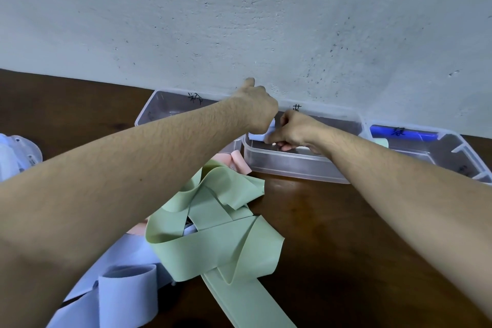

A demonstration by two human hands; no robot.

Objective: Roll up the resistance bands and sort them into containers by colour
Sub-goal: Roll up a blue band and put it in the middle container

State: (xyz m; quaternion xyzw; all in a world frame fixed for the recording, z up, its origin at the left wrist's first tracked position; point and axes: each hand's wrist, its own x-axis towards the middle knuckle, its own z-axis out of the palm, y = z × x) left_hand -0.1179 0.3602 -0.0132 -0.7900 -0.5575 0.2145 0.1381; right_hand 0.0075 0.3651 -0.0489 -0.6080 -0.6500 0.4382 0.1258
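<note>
Both my hands reach into the middle clear container (pixel 292 165) against the wall. My left hand (pixel 257 108) and my right hand (pixel 294 130) together grip a rolled pale blue band (pixel 259 136), mostly hidden by the fingers. A tangled green band (pixel 213 224) lies on the brown table in front. A loose pale blue band (pixel 119 293) lies at the lower left. A pink band (pixel 238 161) sits beside the left clear container (pixel 159 106), and pink also peeks out under the green one.
A third clear container (pixel 436 152) at the right holds a blue object and a green roll (pixel 381 142). Each container bears a black handwritten label. A clear plastic item (pixel 18 152) sits at the far left. The grey wall stands right behind the containers.
</note>
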